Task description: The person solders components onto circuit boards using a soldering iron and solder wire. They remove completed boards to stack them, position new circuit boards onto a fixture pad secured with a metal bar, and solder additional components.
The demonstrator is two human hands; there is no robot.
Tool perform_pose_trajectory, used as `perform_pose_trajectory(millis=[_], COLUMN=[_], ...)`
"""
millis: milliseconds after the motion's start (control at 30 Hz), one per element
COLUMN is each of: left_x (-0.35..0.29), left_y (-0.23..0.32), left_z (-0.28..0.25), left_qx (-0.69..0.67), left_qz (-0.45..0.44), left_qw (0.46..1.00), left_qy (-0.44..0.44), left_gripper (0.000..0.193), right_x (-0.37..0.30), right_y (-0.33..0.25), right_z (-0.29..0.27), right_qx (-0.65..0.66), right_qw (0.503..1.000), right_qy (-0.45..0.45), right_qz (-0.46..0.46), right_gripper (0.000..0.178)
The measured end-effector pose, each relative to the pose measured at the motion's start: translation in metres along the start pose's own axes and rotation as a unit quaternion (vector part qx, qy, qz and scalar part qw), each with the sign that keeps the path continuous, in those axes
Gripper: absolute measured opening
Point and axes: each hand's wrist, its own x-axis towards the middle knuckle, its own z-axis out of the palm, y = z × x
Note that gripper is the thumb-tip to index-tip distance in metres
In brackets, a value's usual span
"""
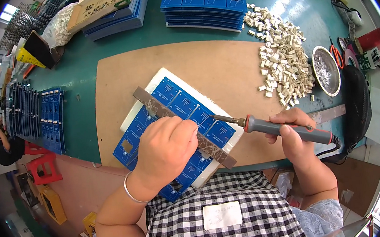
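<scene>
A panel of blue circuit boards (184,105) lies slanted on a white foam pad (127,120) in front of me. Across the panel runs a dark, worn metal bar (219,154). My left hand (167,144), with a bangle at its wrist, rests over the bar, fingers curled closed at the board. What they pinch, if anything, is hidden. From the right, my right hand (293,133) grips a grey soldering iron (288,131) with red trim. Its tip is at or just above the board, right of my left fingers; contact cannot be made out.
A brown board (170,58) covers the green table (77,107). White connectors (283,58) lie heaped at right beside a metal bowl (326,69) and orange-handled scissors (337,54). Stacked blue panels (203,6) stand at the back, more upright panels (51,119) at left. A person (2,143) sits far left.
</scene>
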Motion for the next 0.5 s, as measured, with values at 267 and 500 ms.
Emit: perform_pose_trajectory(millis=[267, 500], left_x=[-0.0001, 0.0022], left_y=[0.0009, 0.0], left_z=[-0.0026, -0.0029], left_qx=[0.009, 0.022], left_qz=[-0.01, -0.003], left_qw=[0.999, 0.999], left_qy=[-0.043, -0.047], left_gripper=[0.016, 0.016], right_x=[0.0023, 0.007], right_y=[-0.0004, 0.0004], right_z=[0.0033, 0.0053], right_qx=[-0.006, -0.006], right_qw=[1.0, 1.0], right_qy=[0.001, 0.002], right_qz=[0.005, -0.001], right_gripper=[0.018, 0.017])
